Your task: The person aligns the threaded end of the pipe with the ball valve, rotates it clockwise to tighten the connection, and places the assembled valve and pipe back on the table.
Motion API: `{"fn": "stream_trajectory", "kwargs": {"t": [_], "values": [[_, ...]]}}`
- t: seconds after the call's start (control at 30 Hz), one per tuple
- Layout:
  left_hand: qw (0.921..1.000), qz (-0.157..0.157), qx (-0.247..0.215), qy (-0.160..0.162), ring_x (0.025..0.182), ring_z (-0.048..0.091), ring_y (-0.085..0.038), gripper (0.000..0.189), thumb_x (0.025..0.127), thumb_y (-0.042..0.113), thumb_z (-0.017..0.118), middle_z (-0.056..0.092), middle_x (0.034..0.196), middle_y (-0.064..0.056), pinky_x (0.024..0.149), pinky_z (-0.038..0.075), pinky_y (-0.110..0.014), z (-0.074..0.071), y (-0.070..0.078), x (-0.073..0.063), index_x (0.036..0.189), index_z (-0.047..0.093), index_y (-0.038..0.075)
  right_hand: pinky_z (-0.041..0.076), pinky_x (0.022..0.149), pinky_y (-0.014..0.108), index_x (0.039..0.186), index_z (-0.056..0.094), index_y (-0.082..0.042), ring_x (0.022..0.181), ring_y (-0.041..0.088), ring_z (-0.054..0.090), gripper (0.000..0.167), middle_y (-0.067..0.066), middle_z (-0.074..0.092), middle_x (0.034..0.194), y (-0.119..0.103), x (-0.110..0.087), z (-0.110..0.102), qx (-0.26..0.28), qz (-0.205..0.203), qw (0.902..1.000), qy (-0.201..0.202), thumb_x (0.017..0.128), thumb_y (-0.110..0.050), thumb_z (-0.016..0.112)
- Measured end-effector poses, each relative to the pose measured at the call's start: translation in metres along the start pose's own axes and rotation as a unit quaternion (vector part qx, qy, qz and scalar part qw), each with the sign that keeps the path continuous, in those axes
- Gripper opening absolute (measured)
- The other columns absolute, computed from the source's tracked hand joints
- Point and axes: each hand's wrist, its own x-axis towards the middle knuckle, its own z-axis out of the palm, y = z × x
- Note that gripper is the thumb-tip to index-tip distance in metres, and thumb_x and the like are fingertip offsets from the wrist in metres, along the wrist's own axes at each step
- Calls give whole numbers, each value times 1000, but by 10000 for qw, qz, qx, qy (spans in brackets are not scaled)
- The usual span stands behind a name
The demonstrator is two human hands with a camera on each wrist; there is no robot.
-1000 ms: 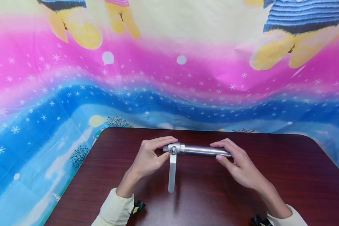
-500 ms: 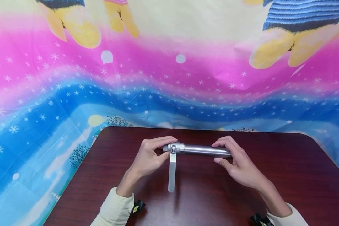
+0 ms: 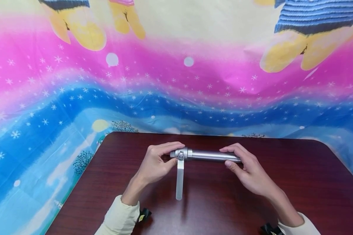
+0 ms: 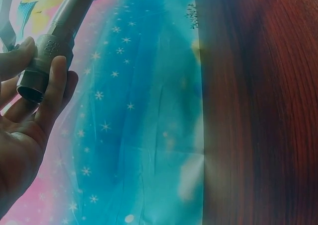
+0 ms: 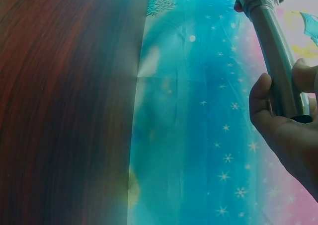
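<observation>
A steel ball valve (image 3: 181, 153) is joined at its right side to a smooth metal pipe (image 3: 209, 155), and the two lie level in a line in the head view. From the valve, a flat lever handle (image 3: 179, 180) points toward the person. My left hand (image 3: 156, 163) grips the valve body between thumb and fingers; the left wrist view shows the valve's open round end (image 4: 31, 92). At the pipe's right end, my right hand (image 3: 251, 173) holds the pipe with thumb in front and fingers over the far side. The right wrist view shows the pipe's dark end beside the palm.
Below the hands spreads a dark red-brown wooden table (image 3: 217, 202). Behind it hangs a printed cloth (image 3: 176, 81) with snowflakes in pink and blue. Dark straps (image 3: 144, 215) show by the sleeve cuffs.
Half a second ago my right thumb stood off the pipe with the fingers spread wider; now it presses on the pipe again. The left hand and valve stay in place.
</observation>
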Motion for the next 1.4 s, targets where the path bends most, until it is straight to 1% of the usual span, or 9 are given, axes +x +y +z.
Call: {"fn": "stream_trajectory", "kwargs": {"t": [0.17,0.3,0.4,0.53,0.63,0.93,1.07,1.23,1.4], "values": [[10000,-36,-1,-13,108,75,-18,47,81,-17,74,80,122,-12,77,61,-20,0,0,0,123,80,3,48,78,17,137,66,-20,99,5,58,50,-4,64,125,0,-2,1,80,98,9999,-53,96,7,72],[10000,-61,1,-7,104,74,-16,47,81,-17,75,80,122,-12,74,61,-21,0,0,-1,123,80,4,45,88,11,137,65,-18,112,3,55,54,-2,60,129,0,-3,1,57,154,9998,-83,91,6,78],[10000,-89,2,-9,101,73,-15,47,81,-16,75,80,122,-12,71,61,-21,0,1,-1,123,80,4,44,94,9,135,65,-16,117,3,54,55,-1,59,129,0,-2,2,73,125,9999,-75,88,10,79],[9999,-160,-44,-22,101,73,-14,46,82,-16,74,80,123,-12,70,61,-22,1,0,-2,123,80,4,48,77,15,133,65,-14,104,5,56,55,0,60,126,0,-2,1,92,-7,9999,-46,87,14,77],[9998,-174,-84,-28,102,73,-15,46,82,-16,74,80,122,-12,71,61,-22,1,-1,-2,123,80,4,46,66,20,132,66,-14,96,5,55,55,-1,62,125,1,-1,1,45,-66,10000,-23,87,14,78],[10000,-25,-54,8,102,73,-16,46,82,-16,73,80,122,-13,70,59,-20,1,-2,-1,123,80,3,44,82,19,135,69,-20,104,4,57,56,-4,68,126,3,0,4,-45,-10,9999,158,90,12,76],[10000,-17,-23,18,104,73,-16,47,81,-16,74,80,123,-13,71,60,-20,1,-3,-1,123,80,3,46,79,18,136,69,-23,100,3,58,55,-7,68,126,3,-1,4,-23,35,9999,168,92,11,75],[10000,-11,40,30,108,75,-20,47,81,-16,75,79,124,-12,75,60,-20,1,-4,-1,124,80,4,48,75,19,138,68,-20,95,5,58,51,-4,67,124,3,-1,4,100,144,9998,94,96,9,71],[9999,24,99,59,110,76,-23,46,81,-16,75,79,124,-13,75,62,-23,2,-4,-1,124,79,2,47,75,20,141,64,-20,104,5,54,53,0,62,131,2,-2,3,74,268,9996,-73,96,7,72]]}}
